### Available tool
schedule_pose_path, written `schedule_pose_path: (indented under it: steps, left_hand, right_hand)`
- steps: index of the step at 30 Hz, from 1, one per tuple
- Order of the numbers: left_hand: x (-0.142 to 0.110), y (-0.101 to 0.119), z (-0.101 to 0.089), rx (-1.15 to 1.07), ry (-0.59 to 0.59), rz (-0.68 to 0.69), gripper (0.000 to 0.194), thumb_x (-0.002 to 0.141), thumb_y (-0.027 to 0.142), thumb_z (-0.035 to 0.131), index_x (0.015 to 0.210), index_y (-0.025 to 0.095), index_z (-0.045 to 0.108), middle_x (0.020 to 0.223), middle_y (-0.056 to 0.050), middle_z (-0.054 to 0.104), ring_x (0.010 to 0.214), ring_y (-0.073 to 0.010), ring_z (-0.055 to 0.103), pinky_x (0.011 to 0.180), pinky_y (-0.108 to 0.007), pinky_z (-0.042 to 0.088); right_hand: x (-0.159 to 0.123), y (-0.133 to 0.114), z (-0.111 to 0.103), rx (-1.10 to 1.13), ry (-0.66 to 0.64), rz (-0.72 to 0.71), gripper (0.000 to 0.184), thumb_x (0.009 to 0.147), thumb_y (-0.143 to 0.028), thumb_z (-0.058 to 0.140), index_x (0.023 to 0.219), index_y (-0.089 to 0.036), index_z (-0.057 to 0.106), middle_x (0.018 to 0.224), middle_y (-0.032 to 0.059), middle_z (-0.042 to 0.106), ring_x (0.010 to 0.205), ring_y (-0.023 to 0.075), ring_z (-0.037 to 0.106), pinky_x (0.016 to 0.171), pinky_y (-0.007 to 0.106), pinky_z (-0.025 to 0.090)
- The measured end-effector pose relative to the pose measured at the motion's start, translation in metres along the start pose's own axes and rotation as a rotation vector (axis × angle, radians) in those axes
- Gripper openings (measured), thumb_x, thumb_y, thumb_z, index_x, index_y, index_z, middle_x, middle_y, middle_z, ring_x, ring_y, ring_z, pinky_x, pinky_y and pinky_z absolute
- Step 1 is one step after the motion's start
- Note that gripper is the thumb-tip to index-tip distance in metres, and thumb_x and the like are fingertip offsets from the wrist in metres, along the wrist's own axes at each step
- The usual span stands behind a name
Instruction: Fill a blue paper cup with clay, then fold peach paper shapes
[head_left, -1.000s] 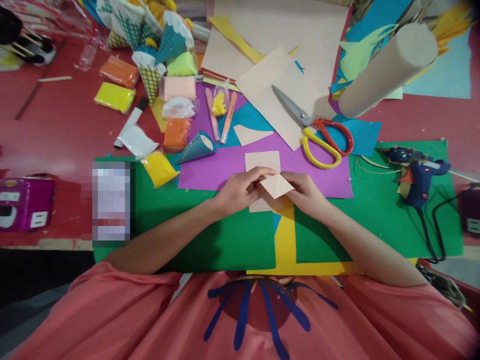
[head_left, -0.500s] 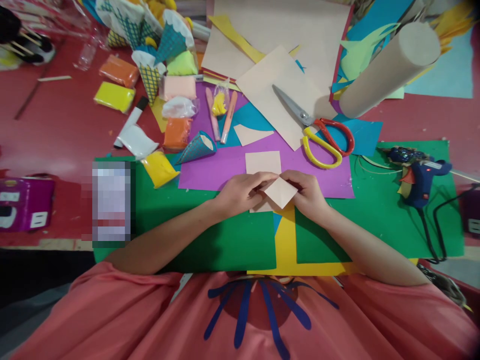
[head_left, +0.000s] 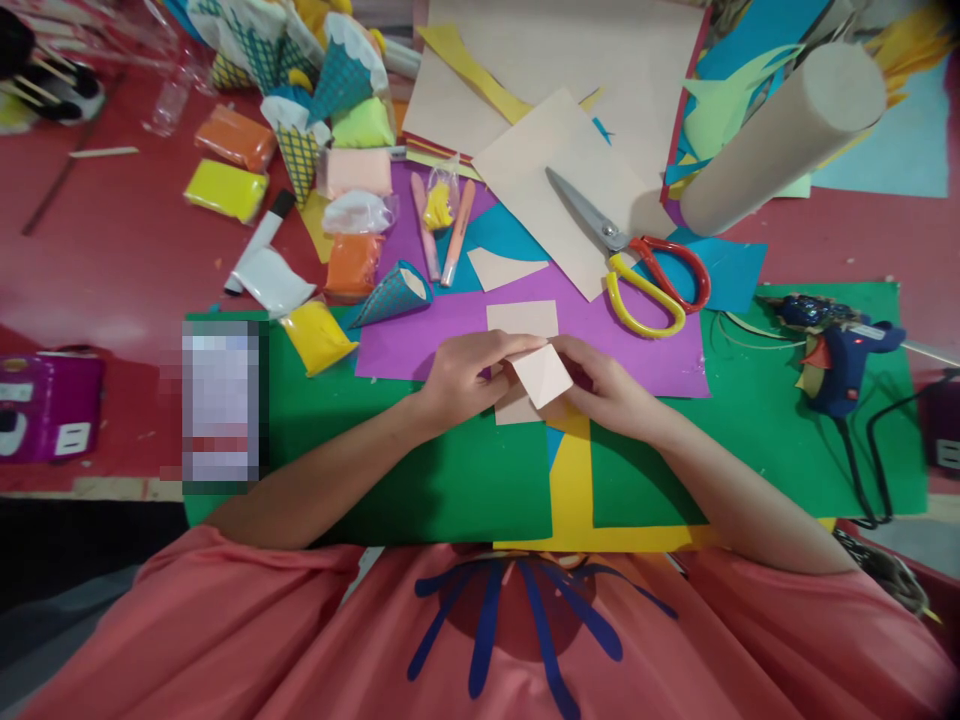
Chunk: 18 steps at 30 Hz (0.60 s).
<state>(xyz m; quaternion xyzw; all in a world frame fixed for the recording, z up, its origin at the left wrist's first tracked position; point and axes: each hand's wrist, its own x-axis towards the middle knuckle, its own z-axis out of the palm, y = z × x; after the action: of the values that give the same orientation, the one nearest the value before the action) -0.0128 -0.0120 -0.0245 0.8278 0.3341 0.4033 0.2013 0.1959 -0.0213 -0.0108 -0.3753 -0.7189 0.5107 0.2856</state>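
Note:
Between my two hands is a small square of pale pink paper (head_left: 543, 376), turned on its corner with a faint crease down its middle. My left hand (head_left: 463, 375) pinches its upper left edge, fingers closed. From the other side, my right hand (head_left: 600, 385) grips its right edge; some of its fingertips are hidden behind the paper. Beneath the hands lies a pale pink paper strip (head_left: 523, 317), partly covered by them. It rests across a purple sheet (head_left: 420, 345) and a green sheet (head_left: 450, 480).
Scissors (head_left: 615, 237) with red and yellow handles lie beyond my right hand. A blue glue gun (head_left: 844, 365) with a cord is at the right, near a pale paper tube (head_left: 784, 140). Clay packets (head_left: 352, 265), a blue cone (head_left: 396, 293) and a phone (head_left: 221, 400) are leftward.
Both hands have shifted slightly left with the paper square. The square has turned and tilted, and its face now looks brighter.

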Motion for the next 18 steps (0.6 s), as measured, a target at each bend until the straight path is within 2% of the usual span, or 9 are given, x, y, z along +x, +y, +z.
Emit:
schedule_pose_path:
  steps: [2, 4, 6, 8, 12, 18]
  left_hand:
    - [0.0004, -0.0012, -0.0003, 0.009, 0.011, -0.006, 0.021, 0.091, 0.018, 0.052, 0.107, 0.02, 0.065, 0.095, -0.003, 0.077, 0.076, -0.0113, 0.072, 0.066, -0.02, 0.053]
    - [0.0004, -0.0021, -0.0003, 0.029, 0.008, 0.006, 0.021, 0.091, 0.018, 0.052, 0.107, 0.02, 0.066, 0.092, -0.003, 0.077, 0.074, -0.0113, 0.071, 0.065, -0.02, 0.052]
    - [0.0003, -0.0025, -0.0002, 0.061, -0.016, 0.039, 0.02, 0.092, 0.019, 0.052, 0.107, 0.02, 0.066, 0.089, -0.003, 0.077, 0.073, -0.012, 0.071, 0.065, -0.021, 0.051]
    - [0.0005, -0.0022, 0.0002, 0.117, -0.069, 0.093, 0.021, 0.093, 0.02, 0.049, 0.106, 0.02, 0.065, 0.085, -0.002, 0.077, 0.072, -0.0126, 0.071, 0.062, -0.022, 0.049]
    - [0.0022, 0.0007, 0.0026, 0.197, -0.096, 0.227, 0.022, 0.095, 0.019, 0.043, 0.099, 0.019, 0.065, 0.073, 0.0, 0.074, 0.063, -0.0122, 0.068, 0.057, -0.023, 0.044]
    - [0.0042, 0.0042, 0.0038, 0.214, -0.119, 0.22, 0.024, 0.095, 0.019, 0.039, 0.089, 0.018, 0.062, 0.067, 0.001, 0.071, 0.059, -0.0113, 0.066, 0.056, -0.024, 0.042]
  right_hand:
    - [-0.0005, 0.0008, -0.0002, 0.021, -0.003, -0.001, 0.047, 0.077, -0.005, 0.043, 0.12, -0.018, 0.059, 0.114, 0.0097, 0.068, 0.102, 0.0202, 0.063, 0.086, 0.034, 0.051]
    - [-0.0008, 0.0006, -0.0005, 0.075, 0.049, 0.042, 0.049, 0.077, -0.004, 0.039, 0.118, -0.019, 0.06, 0.113, 0.0077, 0.068, 0.102, 0.0194, 0.064, 0.086, 0.034, 0.051]
    - [-0.0006, -0.0015, -0.0011, 0.12, 0.116, 0.091, 0.038, 0.083, -0.009, 0.04, 0.111, -0.019, 0.063, 0.107, 0.006, 0.069, 0.098, 0.0179, 0.064, 0.085, 0.032, 0.051]
    - [0.0, -0.0048, -0.0014, 0.136, 0.157, 0.126, 0.023, 0.091, -0.021, 0.044, 0.099, -0.019, 0.065, 0.095, 0.0044, 0.07, 0.089, 0.0163, 0.064, 0.079, 0.029, 0.05]
    - [0.0002, -0.0085, 0.0003, 0.166, 0.117, 0.165, 0.028, 0.09, -0.044, 0.055, 0.087, -0.018, 0.065, 0.078, 0.0025, 0.067, 0.072, 0.0136, 0.059, 0.064, 0.025, 0.045]
    - [-0.0008, -0.0068, 0.003, 0.161, 0.058, 0.195, 0.031, 0.087, -0.047, 0.059, 0.086, -0.016, 0.065, 0.082, 0.0049, 0.07, 0.074, 0.0142, 0.06, 0.064, 0.025, 0.044]
